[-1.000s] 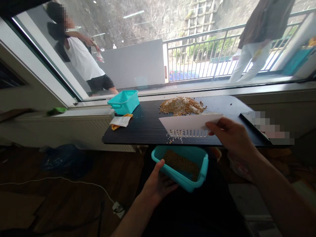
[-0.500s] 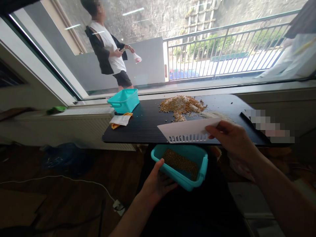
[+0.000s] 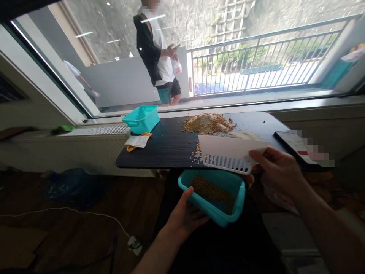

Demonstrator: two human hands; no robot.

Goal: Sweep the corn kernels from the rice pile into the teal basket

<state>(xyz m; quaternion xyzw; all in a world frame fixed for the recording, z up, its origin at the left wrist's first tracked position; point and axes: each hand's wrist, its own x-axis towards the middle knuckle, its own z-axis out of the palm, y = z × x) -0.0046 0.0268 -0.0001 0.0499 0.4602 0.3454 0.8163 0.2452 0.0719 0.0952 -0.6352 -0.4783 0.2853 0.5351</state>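
Observation:
My left hand [image 3: 184, 218] grips the near left corner of a teal plastic basket [image 3: 239, 199] that holds brown beans [image 3: 212, 193], just below the front edge of the black table [image 3: 165, 146]. My right hand [image 3: 281, 173] pinches the right end of a white slotted basket [image 3: 230, 154], tipped on its side at the table's front edge, above the teal basket. A few beans and white grains [image 3: 196, 152] lie by its left end. A heap of mixed beans and white grains [image 3: 209, 123] sits farther back on the table.
A second teal basket [image 3: 142, 118] stands at the table's back left, a white and yellow packet [image 3: 137, 141] in front of it. A dark flat device [image 3: 292, 141] lies at the right. Outside the window a person [image 3: 159, 57] walks on the balcony. A white cable [image 3: 85, 215] crosses the floor.
My right hand drew the white basket right and over the table's front edge, leaving a few beans at its left end. The person outside walked to the right.

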